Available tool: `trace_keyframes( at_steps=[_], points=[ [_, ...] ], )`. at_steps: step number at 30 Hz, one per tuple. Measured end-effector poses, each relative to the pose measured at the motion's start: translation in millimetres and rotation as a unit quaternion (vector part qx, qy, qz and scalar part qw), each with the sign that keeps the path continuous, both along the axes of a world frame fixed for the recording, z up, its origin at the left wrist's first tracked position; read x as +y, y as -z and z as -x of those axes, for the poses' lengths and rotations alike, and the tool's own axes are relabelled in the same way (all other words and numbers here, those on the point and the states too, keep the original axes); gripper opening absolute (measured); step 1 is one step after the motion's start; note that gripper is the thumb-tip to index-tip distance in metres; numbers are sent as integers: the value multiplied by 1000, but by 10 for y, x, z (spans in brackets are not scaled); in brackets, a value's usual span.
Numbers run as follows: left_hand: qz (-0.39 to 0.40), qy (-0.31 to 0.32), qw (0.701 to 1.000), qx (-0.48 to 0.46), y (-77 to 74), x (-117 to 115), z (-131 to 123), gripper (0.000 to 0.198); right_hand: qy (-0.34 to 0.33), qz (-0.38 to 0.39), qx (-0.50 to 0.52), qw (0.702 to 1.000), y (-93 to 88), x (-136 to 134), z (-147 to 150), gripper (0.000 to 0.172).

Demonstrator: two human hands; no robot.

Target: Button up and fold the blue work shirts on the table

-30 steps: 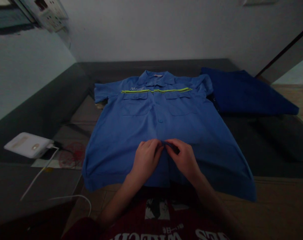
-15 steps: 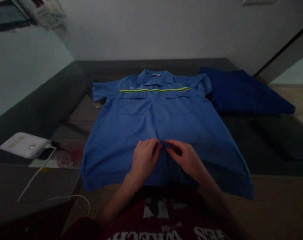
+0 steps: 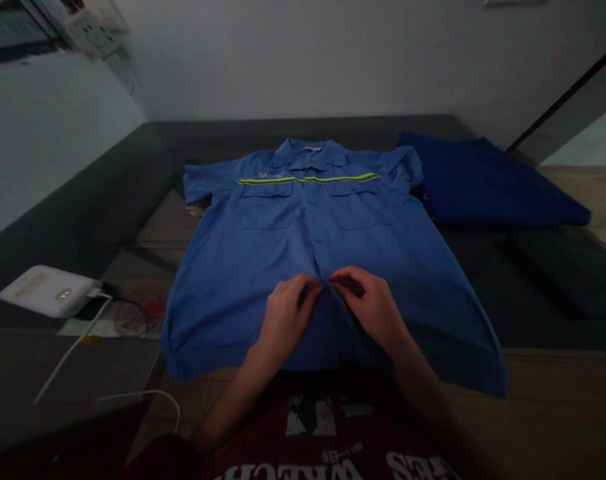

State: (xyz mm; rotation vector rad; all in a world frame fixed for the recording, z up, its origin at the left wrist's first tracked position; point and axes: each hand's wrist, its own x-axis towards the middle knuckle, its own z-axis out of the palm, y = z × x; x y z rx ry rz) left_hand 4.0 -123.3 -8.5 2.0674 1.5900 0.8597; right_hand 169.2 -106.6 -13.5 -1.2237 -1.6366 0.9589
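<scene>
A blue short-sleeved work shirt [image 3: 263, 267] with a yellow-green stripe across the chest lies flat, collar away from me. My left hand [image 3: 285, 317] and my right hand [image 3: 370, 307] meet at the shirt's front placket, below its middle. Both pinch the fabric edges there, fingertips almost touching. Whatever small part sits between the fingers is hidden.
A darker blue garment [image 3: 483, 187] lies at the right, beside the shirt. A white box-shaped device [image 3: 45, 290] with a white cable [image 3: 73, 350] sits at the left. Everything rests on a dark padded surface [image 3: 533, 280] against pale walls.
Both hands have stayed at the placket and crept slightly up the shirt. The fingers have shifted a little on the fabric.
</scene>
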Motion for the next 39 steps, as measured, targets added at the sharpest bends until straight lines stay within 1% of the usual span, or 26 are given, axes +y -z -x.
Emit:
trace_keyframes(
  at_steps=[4,8,12,16,18,23,27,29,31,33,36,39],
  points=[
    [17,3,1000,-9,12,-4,8,7,-14,-14,-12,1000,12,-6,-13,14],
    [18,4,1000,-10,-3,-14,-2,6,-21,2,7,1000,42,-6,-47,14],
    [4,6,1000,17,-10,-24,-5,8,-20,4,2,1000,68,-6,-47,11],
    [-2,17,998,58,5,-29,9,11,-30,-24,-20,999,57,-3,-11,10],
    [1,22,998,60,8,-31,18,12,-35,-37,-37,998,45,2,8,8],
    [31,13,999,15,15,-38,25,13,-42,-57,-68,995,45,14,12,5],
    [77,-2,995,-70,16,-49,12,13,-49,-67,-88,993,63,16,8,4],
    [92,-14,988,-122,7,-56,0,18,-55,-76,-103,990,63,12,18,5],
    [103,-23,982,-154,-1,-61,-14,26,-59,-85,-129,986,54,4,35,6],
    [108,-27,980,-162,0,-61,-27,29,-60,-92,-166,980,38,-10,52,7],
    [101,-26,981,-161,24,-57,-36,28,-64,-101,-214,970,22,-32,67,7],
    [93,-21,983,-157,42,-52,-33,25,-62,-113,-222,966,34,-46,63,8]
  ],
)
